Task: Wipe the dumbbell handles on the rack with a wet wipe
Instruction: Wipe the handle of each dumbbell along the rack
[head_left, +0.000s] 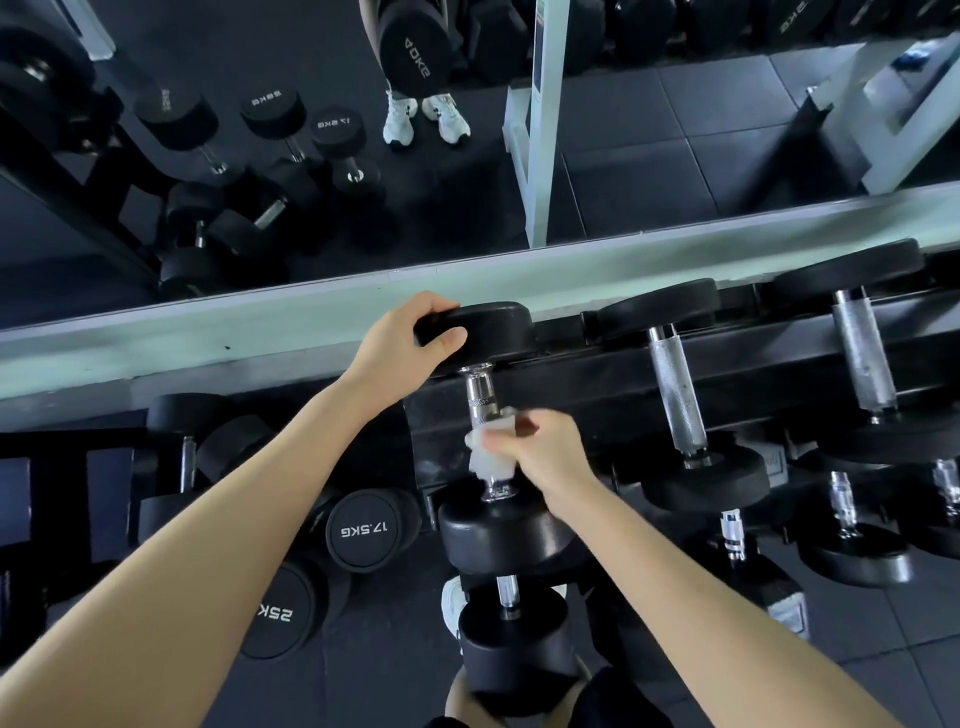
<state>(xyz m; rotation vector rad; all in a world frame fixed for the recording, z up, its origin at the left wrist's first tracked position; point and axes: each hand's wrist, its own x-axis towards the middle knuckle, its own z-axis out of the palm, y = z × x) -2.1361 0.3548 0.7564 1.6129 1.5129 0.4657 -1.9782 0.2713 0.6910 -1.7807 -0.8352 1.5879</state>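
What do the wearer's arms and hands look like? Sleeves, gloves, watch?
Both arms are bare from the frame edge to the wrists: no sleeves in view. The left hand and right hand wear no gloves, and neither wrist carries a watch or band. No rings or markings on the parts that show.

1. The left forearm and the right forearm are being shown bare up to the frame's edge.
2. The left hand and the right hand are likewise being shown uncovered.
3. Black shorts are being worn, beside a bare knee.
4. A white trainer is being worn; only a sliver is being shown.
5. In the mirror, white lace-up trainers with pale socks are being reflected.
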